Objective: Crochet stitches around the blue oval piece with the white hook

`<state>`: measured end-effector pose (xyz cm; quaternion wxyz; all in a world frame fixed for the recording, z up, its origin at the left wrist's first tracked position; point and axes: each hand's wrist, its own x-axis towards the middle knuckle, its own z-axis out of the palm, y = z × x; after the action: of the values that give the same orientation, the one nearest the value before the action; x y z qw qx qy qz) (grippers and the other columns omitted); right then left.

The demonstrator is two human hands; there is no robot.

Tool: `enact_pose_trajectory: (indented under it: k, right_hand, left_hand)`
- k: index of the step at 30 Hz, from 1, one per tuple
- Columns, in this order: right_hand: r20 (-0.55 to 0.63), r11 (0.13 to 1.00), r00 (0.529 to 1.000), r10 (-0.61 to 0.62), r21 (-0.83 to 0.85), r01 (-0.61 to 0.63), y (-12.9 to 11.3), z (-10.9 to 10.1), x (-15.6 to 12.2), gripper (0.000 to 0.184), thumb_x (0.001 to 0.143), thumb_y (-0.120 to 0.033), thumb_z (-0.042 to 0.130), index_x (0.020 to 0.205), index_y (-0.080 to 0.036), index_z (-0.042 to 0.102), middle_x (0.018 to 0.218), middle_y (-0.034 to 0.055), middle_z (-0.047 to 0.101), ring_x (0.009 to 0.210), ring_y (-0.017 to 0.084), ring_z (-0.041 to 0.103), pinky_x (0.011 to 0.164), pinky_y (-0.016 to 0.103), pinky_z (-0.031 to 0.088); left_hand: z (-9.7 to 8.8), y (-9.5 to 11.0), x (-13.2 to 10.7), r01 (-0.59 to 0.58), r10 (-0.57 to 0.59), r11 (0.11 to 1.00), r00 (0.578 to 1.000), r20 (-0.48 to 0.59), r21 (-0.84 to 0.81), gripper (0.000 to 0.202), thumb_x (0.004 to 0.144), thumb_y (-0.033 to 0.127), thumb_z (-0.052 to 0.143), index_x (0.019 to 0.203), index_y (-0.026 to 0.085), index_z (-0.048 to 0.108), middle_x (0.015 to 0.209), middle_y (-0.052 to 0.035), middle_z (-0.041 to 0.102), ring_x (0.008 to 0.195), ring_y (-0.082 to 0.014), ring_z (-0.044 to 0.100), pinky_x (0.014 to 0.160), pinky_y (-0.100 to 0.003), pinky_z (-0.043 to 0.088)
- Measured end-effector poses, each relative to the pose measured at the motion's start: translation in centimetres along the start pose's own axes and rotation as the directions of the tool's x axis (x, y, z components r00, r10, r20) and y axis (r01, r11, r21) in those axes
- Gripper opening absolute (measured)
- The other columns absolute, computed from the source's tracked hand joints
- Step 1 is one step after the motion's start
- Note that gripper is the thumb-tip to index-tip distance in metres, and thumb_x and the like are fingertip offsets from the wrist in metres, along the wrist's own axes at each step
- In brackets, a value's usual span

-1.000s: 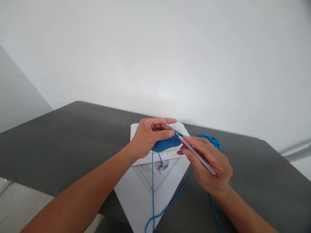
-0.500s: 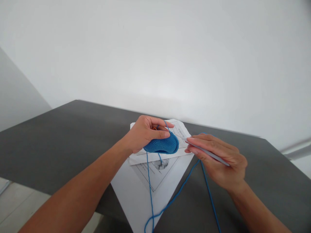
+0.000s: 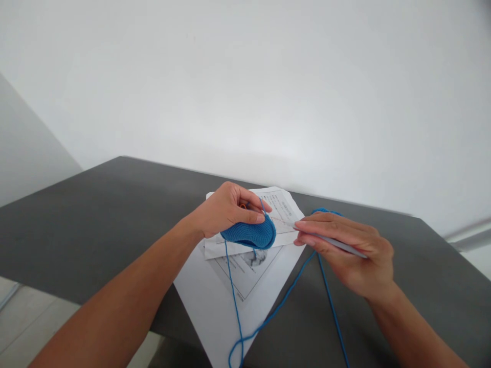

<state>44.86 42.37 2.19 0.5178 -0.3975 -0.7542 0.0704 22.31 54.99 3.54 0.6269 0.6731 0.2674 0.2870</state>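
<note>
"Where's the blue crochet piece [image 3: 249,235]?"

"Centre of the frame, pinched in the left hand [image 3: 226,212], just above the printed pattern sheets [image 3: 215,306] on the dark counter [image 3: 95,220]."

"And the right hand [image 3: 349,250]?"

"Just right of it, fingers closed on a grey crochet hook [image 3: 351,250] whose tip points at the piece. Blue yarn [image 3: 284,301] trails toward the lower edge."

A single view, taken from the person's head, faces forward and down over both forearms, which enter from the lower corners. It sits close: the left hand [image 3: 226,212] and right hand [image 3: 353,253] fill the middle, over the dark grey matte tabletop [image 3: 95,220]. Beyond the hands, a plain white wall [image 3: 268,76] takes the upper half.
</note>
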Motion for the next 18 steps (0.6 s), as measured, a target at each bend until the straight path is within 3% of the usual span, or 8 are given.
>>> enact_pose_trajectory:
  k: [3,7,9,14,18]
  right_hand:
    - [-0.06,0.984,0.991,0.119,0.138,-0.109,0.1,0.7,-0.1,0.023,0.091,-0.015,0.075,0.108,-0.028,0.083,0.076,0.0029,0.08,0.071,0.019,0.076,0.061,0.031,0.065]
    - [-0.095,0.887,0.946,0.311,0.386,-0.253,0.5,1.7,-0.7,0.017,0.092,-0.021,0.076,0.105,-0.027,0.083,0.086,0.0041,0.08,0.064,0.018,0.078,0.063,0.032,0.069]
    - [-0.095,0.869,0.937,0.336,0.415,-0.27,0.7,1.9,-0.8,0.017,0.092,-0.02,0.076,0.105,-0.027,0.083,0.089,0.0037,0.08,0.064,0.017,0.078,0.064,0.031,0.069]
    - [-0.043,0.98,0.994,0.105,0.174,-0.096,0.4,0.7,-0.3,0.028,0.091,-0.011,0.074,0.11,-0.029,0.082,0.081,0.0032,0.081,0.073,0.019,0.077,0.062,0.031,0.065]
    - [0.064,0.999,0.997,-0.036,0.029,0.034,0.2,-0.4,0.1,0.037,0.09,-0.01,0.075,0.12,-0.032,0.079,0.088,0.0028,0.082,0.08,0.019,0.077,0.065,0.03,0.063]
  left_hand:
    - [0.1,0.1,-0.1,0.005,-0.005,1.0,1.0,0.007,-0.013,0.012,0.066,0.018,0.087,0.078,0.018,0.086,0.088,-0.0095,0.081,0.066,-0.0155,0.065,0.057,-0.025,0.05]
    - [0.1,0.2,-0.1,0.015,-0.014,0.999,1.0,0.018,-0.042,0.015,0.065,0.018,0.087,0.08,0.018,0.086,0.082,-0.0089,0.08,0.065,-0.0159,0.065,0.057,-0.026,0.05]
    - [0.0,0.2,-0.2,0.028,-0.027,0.999,0.999,0.025,-0.046,0.016,0.065,0.018,0.088,0.08,0.017,0.086,0.082,-0.0093,0.08,0.065,-0.0159,0.065,0.058,-0.026,0.05]
    - [-0.4,0.0,-0.2,0.06,-0.059,0.998,0.997,0.048,-0.011,0.014,0.065,0.021,0.089,0.078,0.017,0.086,0.086,-0.0112,0.081,0.068,-0.0173,0.068,0.06,-0.026,0.052]
    - [-0.7,-0.2,-0.1,0.066,-0.069,0.997,0.994,0.083,0.035,0.011,0.067,0.021,0.088,0.077,0.018,0.086,0.078,-0.0103,0.079,0.065,-0.0178,0.066,0.056,-0.026,0.051]
